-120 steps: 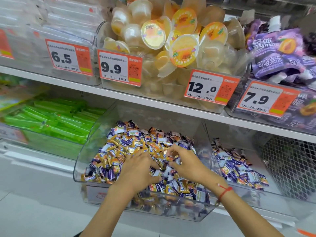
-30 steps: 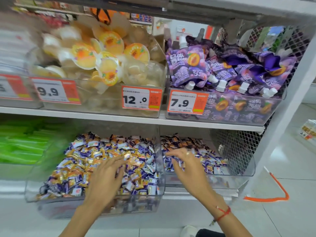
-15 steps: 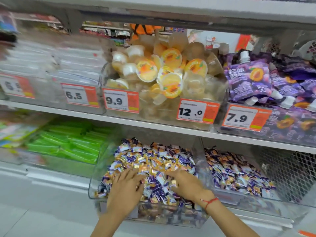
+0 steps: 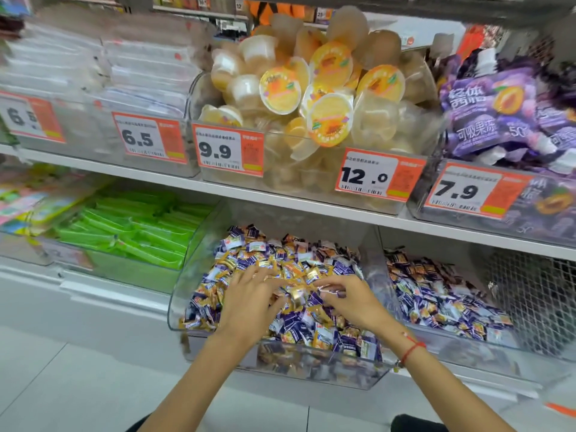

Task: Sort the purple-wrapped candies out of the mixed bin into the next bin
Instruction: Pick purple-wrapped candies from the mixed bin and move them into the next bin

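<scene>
The mixed bin (image 4: 199, 275) sits on the lower shelf (image 4: 311, 210), heaped with purple-wrapped candies (image 4: 293, 322) and gold-wrapped candies (image 4: 296, 294). The small pillow-shaped pieces lie jumbled, their long axes pointing every way, so no common direction can be read. Both hands are on top of the heap near its middle. The left hand (image 4: 249, 294) lies palm down with fingers spread and almost straight, pressing on the candies, with purple pieces to its left and near side. The right hand (image 4: 349, 300) has its fingers curled, its fingertips (image 4: 325, 289) pinching at a wrapper; the colour cannot be told. Purple pieces lie just beneath and nearer than this hand. The next bin (image 4: 467, 341), to the right, holds mostly purple candies.
</scene>
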